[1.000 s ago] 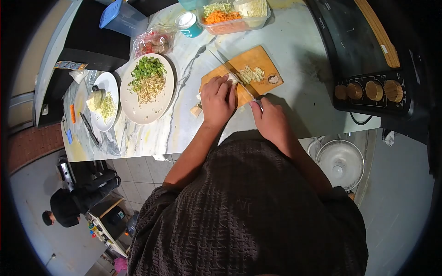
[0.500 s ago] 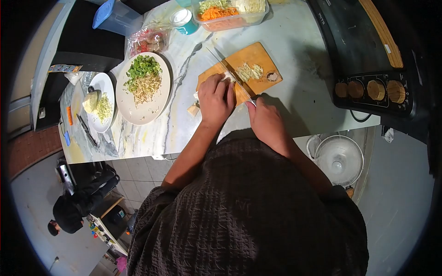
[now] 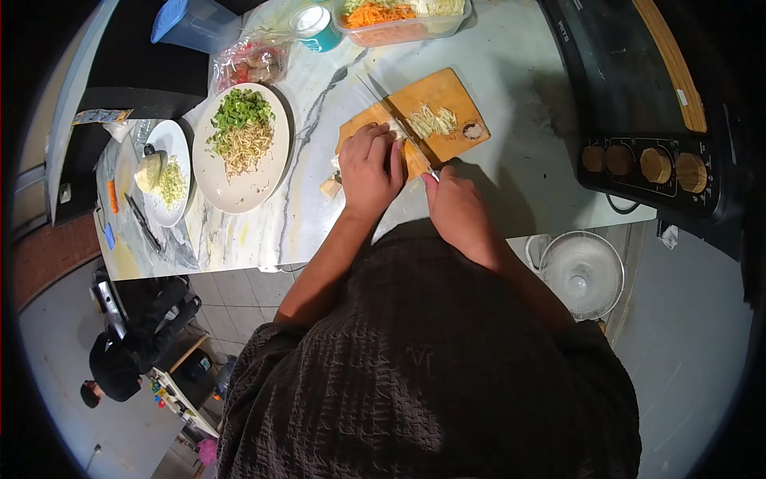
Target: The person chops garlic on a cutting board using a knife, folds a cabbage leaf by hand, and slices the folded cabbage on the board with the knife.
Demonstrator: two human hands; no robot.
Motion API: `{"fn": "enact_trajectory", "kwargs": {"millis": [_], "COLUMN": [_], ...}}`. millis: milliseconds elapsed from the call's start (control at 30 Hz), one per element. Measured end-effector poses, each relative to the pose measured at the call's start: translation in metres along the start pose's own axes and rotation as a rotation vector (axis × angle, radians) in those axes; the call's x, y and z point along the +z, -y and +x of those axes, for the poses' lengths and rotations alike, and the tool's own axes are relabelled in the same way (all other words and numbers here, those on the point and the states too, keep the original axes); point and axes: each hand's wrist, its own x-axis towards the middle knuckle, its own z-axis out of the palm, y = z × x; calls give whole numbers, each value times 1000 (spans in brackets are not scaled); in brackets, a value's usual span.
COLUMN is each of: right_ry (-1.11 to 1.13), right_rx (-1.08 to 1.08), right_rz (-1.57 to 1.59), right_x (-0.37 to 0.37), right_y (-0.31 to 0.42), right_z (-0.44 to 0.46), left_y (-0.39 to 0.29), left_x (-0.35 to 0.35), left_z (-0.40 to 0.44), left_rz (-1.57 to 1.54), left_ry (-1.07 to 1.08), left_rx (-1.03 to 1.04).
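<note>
My right hand (image 3: 456,201) is wrapped round the handle of a knife (image 3: 399,124), whose blade lies across a wooden cutting board (image 3: 459,86). On the board's left part, my left hand (image 3: 370,172) presses a pale vegetable piece (image 3: 395,128) with bent fingers beside the blade. Thin pale strips (image 3: 432,120) lie on the board right of the knife, near a small round piece (image 3: 472,130) at its right corner. A pale chunk (image 3: 330,188) rests by the board's lower left edge, next to my left wrist.
Left are a plate of greens and sprouts (image 3: 209,180) and a smaller white plate (image 3: 174,132). Behind stand a teal-white tub (image 3: 317,33), a bagged item (image 3: 254,62) and a plastic container (image 3: 399,33). An oven (image 3: 630,160) is right; a person (image 3: 120,363) is at lower left.
The view has shifted slightly, so the plates and containers appear further left and higher. My hands keep their holds, with the knife handle slightly nearer my left hand. The person at lower left has shifted posture.
</note>
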Motion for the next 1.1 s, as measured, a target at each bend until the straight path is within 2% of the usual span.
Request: {"fn": "enact_trajectory", "kwargs": {"millis": [433,633,833,1100], "right_ry": [13,-71,-108,-89], "right_rx": [-7,-45,-65,10], "right_rz": [-11,37,-10,-120], "right_x": [5,18,17,9], "right_y": [-2,-6,-13,-24], "right_z": [8,19,15,-2], "left_y": [1,-1,0,0], "left_x": [2,1,2,0], "left_z": [-1,-1,-1,-2], "left_rz": [4,3,2,-3], "left_ry": [-9,-11,-22,-18], "left_rx": [-4,-2,9,2]}}
